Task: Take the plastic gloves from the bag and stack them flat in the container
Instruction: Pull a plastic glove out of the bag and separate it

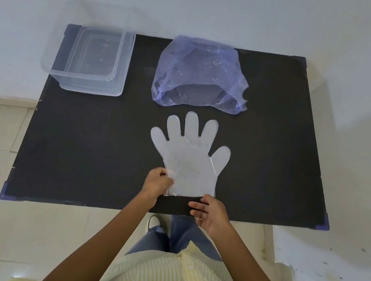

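- While the glove (190, 163) lies flat on the worktop (81, 148) near the middle of the front edge, fingers pointing toward the far edge, the left hand (157, 183) pinches the left corner of its cuff.
- Head view: the right hand (211, 213) sits at the cuff's right corner, thumb at the edge and fingers loosely bent. I cannot tell whether it grips the film.
- The bag (202, 75) slumps at the middle of the far edge, just beyond the glove's fingertips. The container (90, 87) stands open at the far left corner, well apart from the glove, and looks empty.
- The step in hand seems to be lifting the glove for the container. Hold both cuff corners, keep the film taut, carry it low and lay the fingers down first so nothing folds under.
- Thin film clings and drifts, so move slowly and smooth it before letting go.
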